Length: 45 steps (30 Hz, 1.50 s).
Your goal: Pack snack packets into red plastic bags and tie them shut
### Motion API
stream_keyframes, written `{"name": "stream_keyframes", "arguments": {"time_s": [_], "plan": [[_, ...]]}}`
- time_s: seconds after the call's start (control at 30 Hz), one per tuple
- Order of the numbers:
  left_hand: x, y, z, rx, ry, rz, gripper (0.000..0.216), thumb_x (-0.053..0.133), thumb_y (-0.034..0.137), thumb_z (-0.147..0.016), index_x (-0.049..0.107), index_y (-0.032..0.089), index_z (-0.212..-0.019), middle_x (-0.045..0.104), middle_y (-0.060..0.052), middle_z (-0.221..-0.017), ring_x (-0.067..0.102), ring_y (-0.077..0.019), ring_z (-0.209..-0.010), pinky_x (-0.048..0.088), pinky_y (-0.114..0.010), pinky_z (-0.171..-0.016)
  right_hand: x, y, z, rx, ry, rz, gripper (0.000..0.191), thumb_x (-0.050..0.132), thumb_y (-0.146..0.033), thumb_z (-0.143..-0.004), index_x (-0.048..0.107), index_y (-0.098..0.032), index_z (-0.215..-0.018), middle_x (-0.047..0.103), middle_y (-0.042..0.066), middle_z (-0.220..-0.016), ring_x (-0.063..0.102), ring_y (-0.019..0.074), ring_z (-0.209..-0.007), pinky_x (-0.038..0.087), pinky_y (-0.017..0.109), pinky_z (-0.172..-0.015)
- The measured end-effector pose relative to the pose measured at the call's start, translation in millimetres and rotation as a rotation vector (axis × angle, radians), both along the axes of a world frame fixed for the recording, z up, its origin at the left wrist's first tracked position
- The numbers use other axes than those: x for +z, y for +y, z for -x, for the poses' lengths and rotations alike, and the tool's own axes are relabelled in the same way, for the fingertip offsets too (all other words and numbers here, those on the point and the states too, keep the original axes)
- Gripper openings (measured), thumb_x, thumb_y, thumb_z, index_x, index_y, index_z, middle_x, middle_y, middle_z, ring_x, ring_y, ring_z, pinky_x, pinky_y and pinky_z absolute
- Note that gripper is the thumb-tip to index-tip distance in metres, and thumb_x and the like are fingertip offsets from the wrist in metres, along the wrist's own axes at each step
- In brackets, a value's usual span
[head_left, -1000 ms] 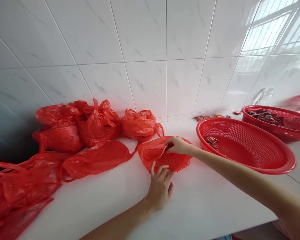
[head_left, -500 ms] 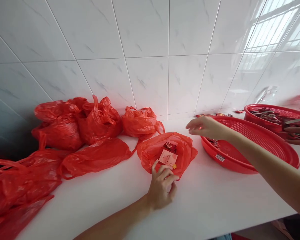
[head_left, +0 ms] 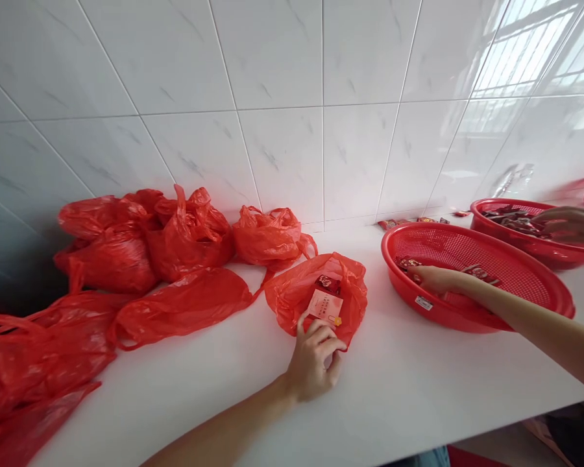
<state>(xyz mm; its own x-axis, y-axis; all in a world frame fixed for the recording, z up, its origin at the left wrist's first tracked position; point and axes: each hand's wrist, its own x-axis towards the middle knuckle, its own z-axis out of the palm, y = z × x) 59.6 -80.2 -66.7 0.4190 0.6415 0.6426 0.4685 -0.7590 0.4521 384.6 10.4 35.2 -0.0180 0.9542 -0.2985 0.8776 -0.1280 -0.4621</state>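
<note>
My left hand pinches the near rim of an open red plastic bag on the white table. Inside that bag lie a pale pink printed card and a dark red wrapped packet. My right hand reaches down into a large red perforated basket, at its left end, touching small dark red packets. The fingertips of that hand are hidden among them. More packets lie behind my right forearm.
Several red plastic bags, some filled and some flat, sit along the left. A second red basket holds packets, with another person's hand over it. Loose packets lie by the tiled wall.
My right hand has moved from above the table, right and down into the basket. Packets now show in the basket's middle. The other person's hand has moved back over the second basket.
</note>
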Motion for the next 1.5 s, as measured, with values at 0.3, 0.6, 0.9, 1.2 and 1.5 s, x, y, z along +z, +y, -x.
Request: {"name": "stream_keyframes", "arguments": {"time_s": [0.3,0.6,0.9,1.2,1.5], "plan": [[1.2,1,0,-0.026,0.008,0.005,0.017,0.054,0.008,-0.08,0.064,0.022,-0.081,0.064,0.003,-0.075,0.063,-0.0178,-0.087,0.019,-0.055,-0.117,5.6,5,4,0.016,0.132,0.242,0.033,0.062,-0.012,-0.07,0.072,-0.019,-0.101,0.073,0.009,-0.092,0.068,0.0225,-0.069,0.054,0.031,-0.055],[0.9,0,0,-0.035,-0.035,-0.022,0.017,0.055,0.008,-0.078,0.064,0.022,-0.081,0.063,0.003,-0.074,0.063,-0.0168,-0.086,0.018,-0.053,-0.117,20.5,6,-3,0.072,0.198,0.077,0.016,0.064,-0.028,-0.073,0.074,-0.016,-0.075,0.072,0.008,-0.075,0.064,0.0179,-0.063,0.053,0.027,-0.056],[0.9,-1,-2,-0.048,-0.058,-0.019,0.017,0.057,0.008,-0.079,0.066,0.022,-0.081,0.064,0.004,-0.074,0.065,-0.0159,-0.084,0.016,-0.053,-0.118,53.9,1,12,-0.078,0.813,-0.202,0.029,0.082,-0.036,-0.067,0.073,-0.02,-0.091,0.073,0.008,-0.085,0.07,0.0229,-0.076,0.061,0.041,-0.067],[5.4,-1,-2,-0.05,-0.075,-0.157,0.019,0.054,0.007,-0.077,0.066,0.021,-0.082,0.064,0.002,-0.072,0.062,-0.0141,-0.069,0.042,-0.045,-0.102,47.5,-14,150,0.541,0.757,-0.345,0.025,0.061,-0.031,-0.09,0.069,-0.018,-0.109,0.075,0.008,-0.101,0.071,0.0199,-0.086,0.06,0.036,-0.077],[4.3,-3,0,-0.078,-0.101,-0.152,0.02,0.053,0.007,-0.076,0.067,0.021,-0.082,0.066,-0.002,-0.072,0.058,-0.0153,-0.065,0.051,-0.031,-0.067,8.6,-8,163,0.579,-0.193,-0.277,0.009,0.06,-0.025,-0.089,0.068,-0.021,-0.091,0.073,0.006,-0.085,0.066,0.0212,-0.076,0.041,0.028,-0.061]]}}
